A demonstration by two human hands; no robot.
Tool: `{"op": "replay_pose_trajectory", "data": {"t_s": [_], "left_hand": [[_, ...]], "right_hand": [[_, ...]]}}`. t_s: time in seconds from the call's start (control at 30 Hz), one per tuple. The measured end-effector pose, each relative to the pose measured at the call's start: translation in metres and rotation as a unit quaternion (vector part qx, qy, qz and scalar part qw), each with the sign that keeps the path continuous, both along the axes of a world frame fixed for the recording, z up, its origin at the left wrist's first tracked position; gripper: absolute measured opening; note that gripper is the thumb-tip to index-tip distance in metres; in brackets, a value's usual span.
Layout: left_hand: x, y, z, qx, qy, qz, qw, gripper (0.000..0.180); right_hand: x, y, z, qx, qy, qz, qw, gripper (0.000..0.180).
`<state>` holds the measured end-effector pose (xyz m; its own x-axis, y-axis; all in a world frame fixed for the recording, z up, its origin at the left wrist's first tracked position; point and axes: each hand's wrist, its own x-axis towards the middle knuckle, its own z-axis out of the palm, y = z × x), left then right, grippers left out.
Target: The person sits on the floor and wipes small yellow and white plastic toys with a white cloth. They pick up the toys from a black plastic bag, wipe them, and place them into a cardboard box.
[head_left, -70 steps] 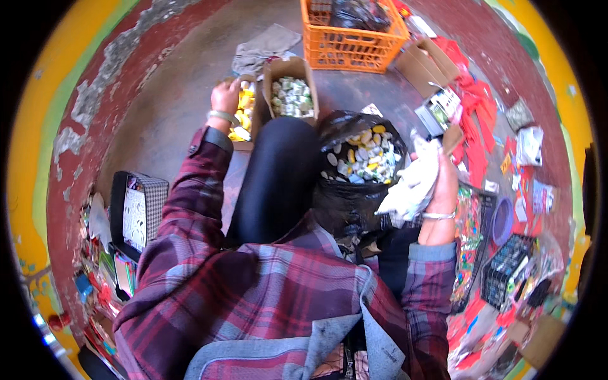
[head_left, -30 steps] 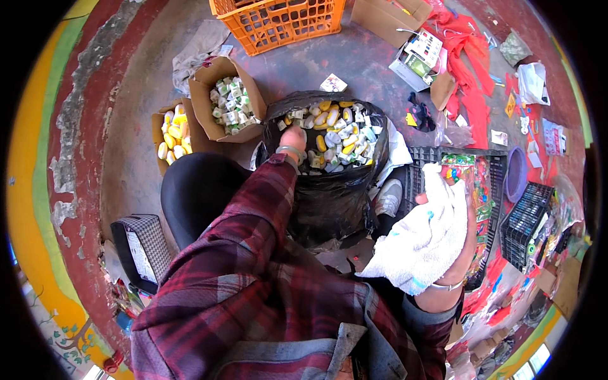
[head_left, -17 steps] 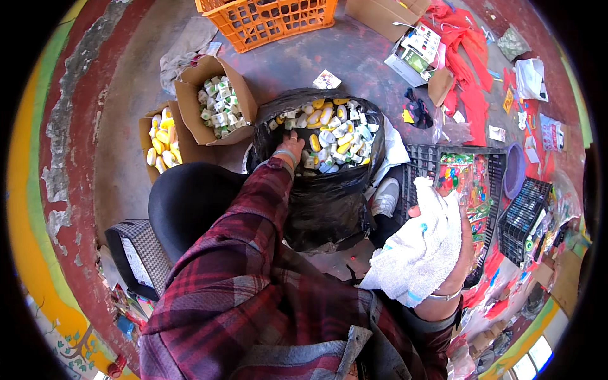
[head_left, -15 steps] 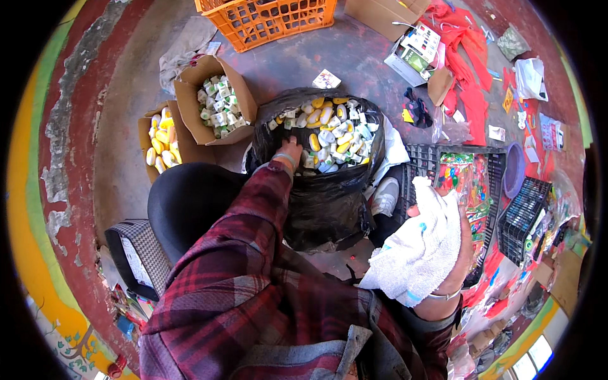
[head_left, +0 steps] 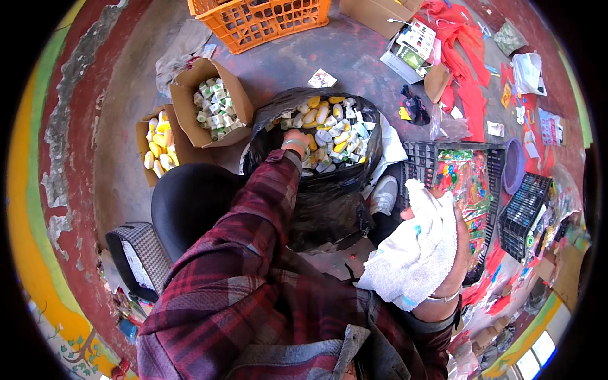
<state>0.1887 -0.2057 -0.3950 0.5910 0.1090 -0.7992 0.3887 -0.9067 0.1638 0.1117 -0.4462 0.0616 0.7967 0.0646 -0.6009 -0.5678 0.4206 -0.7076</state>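
Observation:
My left hand [head_left: 296,140] reaches into an open black plastic bag [head_left: 326,209] in front of me. Its fingers are down among the pieces, so their pose is hidden. Yellow-and-white oval plastic pieces [head_left: 323,114] and small white blocky pieces [head_left: 362,130] fill the bag. On my right, a white towel [head_left: 415,247] with small blue marks lies over my right hand [head_left: 461,250], which is closed on it. Left of the bag, one cardboard box [head_left: 183,76] holds white-and-green blocky pieces, and a smaller cardboard box [head_left: 183,151] holds yellow-and-white ovals.
An orange crate [head_left: 259,28] stands at the back. To the right, a black crate [head_left: 415,158] contains colourful packaged items, with a purple basin [head_left: 514,166] beside it. A small white box [head_left: 322,78] lies beyond the bag. Red cloth [head_left: 465,69] and litter spread across the right-hand floor.
My left hand has moved slightly farther right and deeper into the pieces in the bag. The towel hand stays nearly in place. The whole view has shifted a little.

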Motion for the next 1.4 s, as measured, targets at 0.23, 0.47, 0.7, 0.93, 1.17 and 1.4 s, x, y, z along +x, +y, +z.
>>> {"op": "replay_pose_trajectory", "data": {"t_s": [0.23, 0.47, 0.7, 0.93, 1.17, 1.4], "left_hand": [[-0.004, -0.025, 0.035, 0.033, 0.008, -0.02, 0.999, 0.037], [-0.015, -0.009, 0.046, -0.313, -0.021, 0.358, 0.879, 0.024], [-0.012, -0.035, 0.21, -0.703, -0.036, 0.402, 0.585, 0.021], [-0.034, -0.071, 0.39, -0.751, -0.006, 0.278, 0.6, 0.027], [-0.082, -0.068, 0.458, -0.687, -0.067, 0.243, 0.682, 0.018], [-0.102, -0.052, 0.448, -0.702, -0.09, 0.239, 0.665, 0.021]], "right_hand": [[-0.006, -0.008, -0.001, -0.011, 0.011, -0.013, 1.0, 0.049], [-0.006, -0.01, 0.003, -0.041, -0.012, -0.006, 0.999, 0.047], [-0.006, -0.022, -0.004, 0.04, -0.1, 0.037, 0.993, 0.039], [0.003, -0.014, -0.011, -0.162, -0.268, -0.025, 0.949, 0.038], [-0.007, 0.002, -0.006, -0.267, -0.437, 0.113, 0.851, 0.045], [-0.009, 0.022, -0.016, -0.284, -0.439, 0.051, 0.851, 0.023]]}}
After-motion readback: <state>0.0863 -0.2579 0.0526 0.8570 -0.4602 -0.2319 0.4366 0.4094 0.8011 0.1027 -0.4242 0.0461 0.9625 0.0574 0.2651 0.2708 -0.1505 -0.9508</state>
